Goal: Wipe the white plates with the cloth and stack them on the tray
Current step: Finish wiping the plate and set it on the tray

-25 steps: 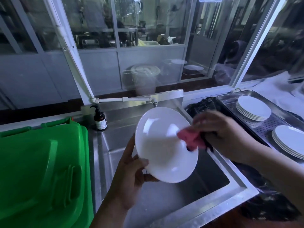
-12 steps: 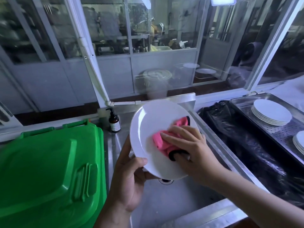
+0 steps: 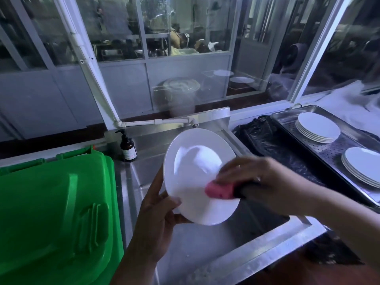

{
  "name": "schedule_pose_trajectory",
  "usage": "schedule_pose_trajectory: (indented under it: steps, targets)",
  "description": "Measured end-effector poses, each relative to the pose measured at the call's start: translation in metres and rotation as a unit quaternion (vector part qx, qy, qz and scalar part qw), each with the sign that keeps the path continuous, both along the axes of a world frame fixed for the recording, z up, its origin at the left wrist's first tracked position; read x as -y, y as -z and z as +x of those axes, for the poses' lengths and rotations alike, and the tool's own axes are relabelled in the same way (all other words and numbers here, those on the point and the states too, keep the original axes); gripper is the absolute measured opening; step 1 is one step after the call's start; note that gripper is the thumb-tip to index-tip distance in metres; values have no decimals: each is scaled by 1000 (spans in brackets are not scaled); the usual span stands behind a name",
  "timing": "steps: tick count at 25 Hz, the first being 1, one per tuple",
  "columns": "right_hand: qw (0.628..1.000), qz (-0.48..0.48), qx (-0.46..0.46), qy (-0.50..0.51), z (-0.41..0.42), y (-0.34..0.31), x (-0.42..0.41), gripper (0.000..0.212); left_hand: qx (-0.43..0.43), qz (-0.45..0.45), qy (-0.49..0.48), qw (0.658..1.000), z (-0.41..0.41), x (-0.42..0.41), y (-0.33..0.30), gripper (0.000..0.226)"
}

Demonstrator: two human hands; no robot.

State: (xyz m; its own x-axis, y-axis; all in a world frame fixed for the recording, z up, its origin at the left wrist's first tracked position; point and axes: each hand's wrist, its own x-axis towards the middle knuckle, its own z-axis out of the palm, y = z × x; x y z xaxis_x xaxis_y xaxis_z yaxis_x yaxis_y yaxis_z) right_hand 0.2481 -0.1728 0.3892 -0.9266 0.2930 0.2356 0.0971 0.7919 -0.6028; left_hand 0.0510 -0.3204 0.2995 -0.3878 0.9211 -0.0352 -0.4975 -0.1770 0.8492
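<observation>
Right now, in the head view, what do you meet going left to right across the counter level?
green bin lid → brown pump bottle → left hand → white plate → pink cloth → right hand → tray with two plate stacks, far stack, then near stack
</observation>
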Motion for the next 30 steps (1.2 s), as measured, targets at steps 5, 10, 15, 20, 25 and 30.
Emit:
schedule_pose_trajectory:
  steps: [5, 10, 15, 20, 25, 30]
  targets:
    - [953, 294, -68, -30, -46, 14, -9, 31, 12, 32, 54, 998, 8, -2, -5, 80]
    - [946, 319, -49, 7, -58, 24, -33, 43, 26, 48, 36, 998, 5, 7, -1, 82]
    - [949, 258, -63, 171, -48, 53, -34, 47, 4, 83, -41, 996, -12, 11, -8, 81]
    - [957, 32, -105, 270, -49, 106, 24, 47, -41, 74, -81, 993, -14, 6, -4, 76]
    - [947, -217, -47, 231, -46, 101, 75, 41, -30, 35, -101, 994, -16, 0, 12, 77]
    - [878, -433, 6, 204, -5, 55, 54, 27, 8, -11, -76, 997, -7, -1, 27, 80]
